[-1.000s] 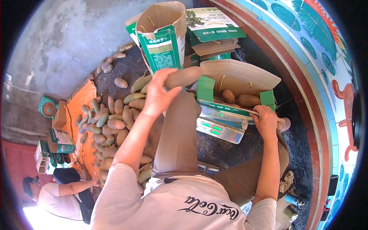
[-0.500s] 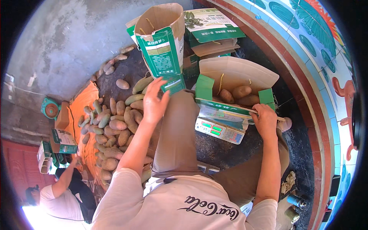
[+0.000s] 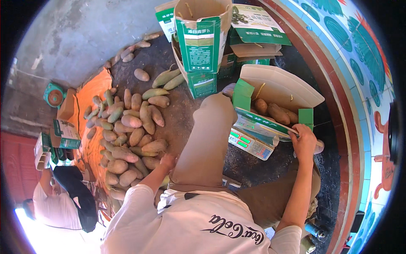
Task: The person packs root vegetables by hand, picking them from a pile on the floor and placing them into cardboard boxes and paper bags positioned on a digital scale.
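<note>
On a dark floor (image 3: 258,167), seen from above, a person in a white shirt and brown trousers has their two hands well apart. The left hand (image 3: 168,162) is down at the near right edge of a large heap of root vegetables (image 3: 136,136), brownish, pink and green, close beside the left thigh; its fingers are too unclear to tell whether they grip anything. The right hand (image 3: 303,139) pinches the front flap (image 3: 263,121) of a green-and-white carton, its top open, with several brown roots (image 3: 278,113) lying inside. Under the carton is an electronic scale (image 3: 257,148) with green-lit displays. Beyond the left knee stands a tall green carton (image 3: 198,46). An orange sheet (image 3: 93,99) borders the heap; at lower left is a co-worker (image 3: 55,209).
</note>
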`<state>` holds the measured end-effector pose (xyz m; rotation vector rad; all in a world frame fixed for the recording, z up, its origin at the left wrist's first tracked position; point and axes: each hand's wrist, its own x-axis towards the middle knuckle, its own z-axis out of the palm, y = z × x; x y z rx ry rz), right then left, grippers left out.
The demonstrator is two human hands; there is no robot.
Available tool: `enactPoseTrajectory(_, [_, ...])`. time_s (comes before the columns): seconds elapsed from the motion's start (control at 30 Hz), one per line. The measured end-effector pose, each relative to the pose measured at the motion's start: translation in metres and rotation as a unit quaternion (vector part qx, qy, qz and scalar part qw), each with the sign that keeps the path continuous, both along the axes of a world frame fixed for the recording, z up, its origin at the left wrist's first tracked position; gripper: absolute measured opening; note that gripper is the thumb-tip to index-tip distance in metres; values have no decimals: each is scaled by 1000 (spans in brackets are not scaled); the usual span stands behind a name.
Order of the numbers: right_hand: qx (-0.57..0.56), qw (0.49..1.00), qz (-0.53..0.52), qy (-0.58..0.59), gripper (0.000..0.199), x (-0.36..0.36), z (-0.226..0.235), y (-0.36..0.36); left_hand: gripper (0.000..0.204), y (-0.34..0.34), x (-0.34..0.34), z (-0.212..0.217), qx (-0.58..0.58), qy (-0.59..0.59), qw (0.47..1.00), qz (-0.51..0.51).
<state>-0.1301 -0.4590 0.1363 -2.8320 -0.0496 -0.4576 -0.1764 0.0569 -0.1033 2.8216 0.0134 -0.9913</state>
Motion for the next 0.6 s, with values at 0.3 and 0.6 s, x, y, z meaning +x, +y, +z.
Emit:
enactPoseTrajectory(0.3, [5,1000,3,-13,20,1,-3,1,37,36,-60,-42,116,160,977,-74])
enactPoseTrajectory(0.6, [-5,1000,1,-22,22,2,-8,2,41,35,-95,-80,96,146,985,-11])
